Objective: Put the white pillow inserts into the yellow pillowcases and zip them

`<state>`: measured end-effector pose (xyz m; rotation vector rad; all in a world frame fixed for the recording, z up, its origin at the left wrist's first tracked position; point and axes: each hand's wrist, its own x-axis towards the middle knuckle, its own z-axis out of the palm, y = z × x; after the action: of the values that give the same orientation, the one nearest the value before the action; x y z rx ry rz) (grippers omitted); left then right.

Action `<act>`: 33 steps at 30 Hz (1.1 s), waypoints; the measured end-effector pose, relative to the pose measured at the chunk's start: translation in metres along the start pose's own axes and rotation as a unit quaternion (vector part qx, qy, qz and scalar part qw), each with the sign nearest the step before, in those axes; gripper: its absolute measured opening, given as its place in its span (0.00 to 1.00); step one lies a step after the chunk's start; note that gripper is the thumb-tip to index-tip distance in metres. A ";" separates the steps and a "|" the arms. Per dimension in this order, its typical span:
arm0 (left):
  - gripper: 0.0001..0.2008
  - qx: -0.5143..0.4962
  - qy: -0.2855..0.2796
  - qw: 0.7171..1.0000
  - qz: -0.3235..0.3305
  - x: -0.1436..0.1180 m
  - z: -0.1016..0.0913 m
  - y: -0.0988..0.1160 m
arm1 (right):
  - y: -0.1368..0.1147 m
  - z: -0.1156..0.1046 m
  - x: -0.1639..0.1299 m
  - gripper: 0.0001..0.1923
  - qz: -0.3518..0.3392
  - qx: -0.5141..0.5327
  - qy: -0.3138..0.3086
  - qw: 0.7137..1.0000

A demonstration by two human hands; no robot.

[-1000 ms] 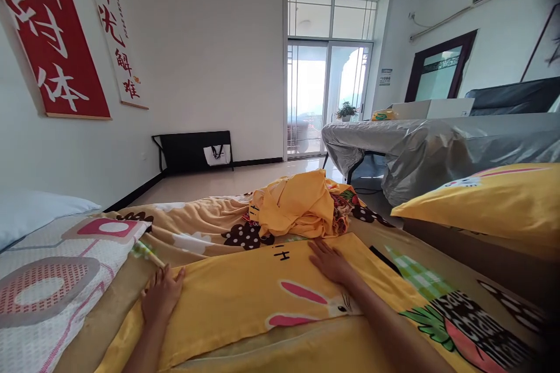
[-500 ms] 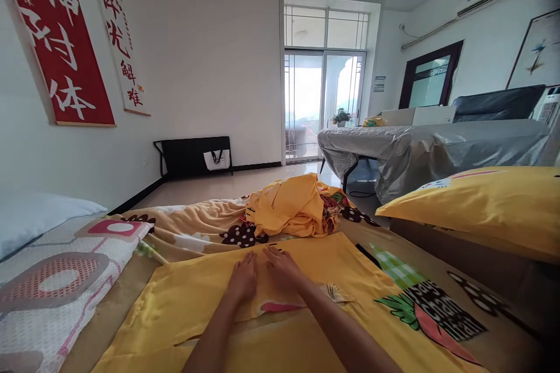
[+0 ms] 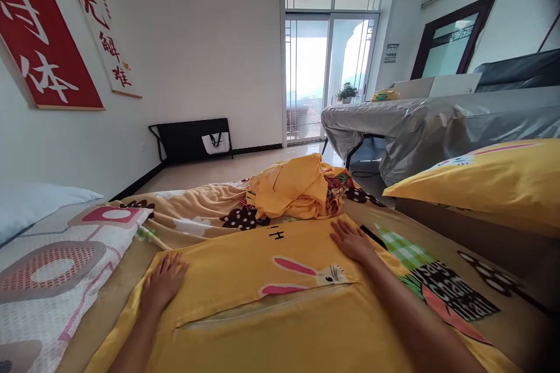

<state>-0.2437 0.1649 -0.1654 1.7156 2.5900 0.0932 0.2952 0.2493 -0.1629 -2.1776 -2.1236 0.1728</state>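
Note:
A yellow pillowcase with a printed rabbit face and black lettering lies spread out in front of me. A long opening runs across it, and a paler layer shows in the gap. My left hand rests flat on the cloth near its left edge, fingers spread. Near the far right corner, my right hand presses on the fabric with its fingers stretched out. Neither hand grips anything. Just beyond the far edge sits a crumpled heap of yellow cloth.
A patterned pillow lies on the left, a yellow rabbit-print pillow on the right. Beneath is a brown patterned bed sheet. Further back stand a plastic-covered table and a black folded frame against the wall.
My hands have moved apart from the middle of the far edge, left hand to the left side, right hand to the right corner. The rabbit print and lettering show more fully, and the cloth lies flatter.

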 end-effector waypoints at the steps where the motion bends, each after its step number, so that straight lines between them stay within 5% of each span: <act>1: 0.32 0.007 0.007 1.000 -0.021 0.000 -0.001 -0.011 | 0.009 -0.003 -0.001 0.33 0.010 -0.007 0.006 1.000; 3: 0.30 0.028 0.019 0.998 -0.045 -0.002 -0.008 -0.019 | 0.011 -0.008 -0.002 0.32 0.018 -0.014 0.019 1.000; 6: 0.27 0.075 0.037 0.996 -0.016 -0.012 -0.025 0.005 | -0.022 -0.019 -0.008 0.30 -0.015 -0.006 0.046 0.999; 9: 0.29 0.071 0.043 0.994 0.073 -0.031 -0.036 0.063 | -0.088 -0.021 -0.028 0.29 -0.094 0.018 0.075 0.993; 13: 0.29 0.019 0.022 0.976 0.216 -0.067 -0.017 0.151 | -0.179 0.004 -0.069 0.25 -0.213 0.053 0.053 0.974; 16: 0.27 -0.007 0.004 0.967 0.253 -0.085 0.000 0.175 | -0.206 0.025 -0.088 0.25 -0.255 0.067 0.033 0.964; 19: 0.28 -0.016 0.002 0.975 0.221 -0.084 0.001 0.142 | -0.189 0.027 -0.085 0.28 -0.248 0.070 0.019 0.966; 24: 0.28 0.009 -0.001 0.993 0.118 -0.066 -0.009 0.018 | -0.105 0.012 -0.064 0.32 -0.163 0.057 0.009 0.985; 27: 0.25 0.046 0.021 0.991 0.126 -0.060 -0.004 -0.045 | -0.052 0.005 -0.060 0.32 -0.099 0.043 0.006 0.994; 30: 0.27 0.035 0.027 0.993 0.106 -0.058 0.003 -0.072 | -0.015 0.003 -0.065 0.31 -0.072 0.026 0.010 0.997; 33: 0.28 0.014 0.027 0.997 0.069 -0.059 0.006 -0.072 | -0.001 0.002 -0.070 0.31 -0.067 0.008 0.030 0.997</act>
<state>-0.2865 0.0824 -0.1763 1.9265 2.5196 0.1083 0.2927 0.1796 -0.1640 -1.9973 -2.2172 0.1126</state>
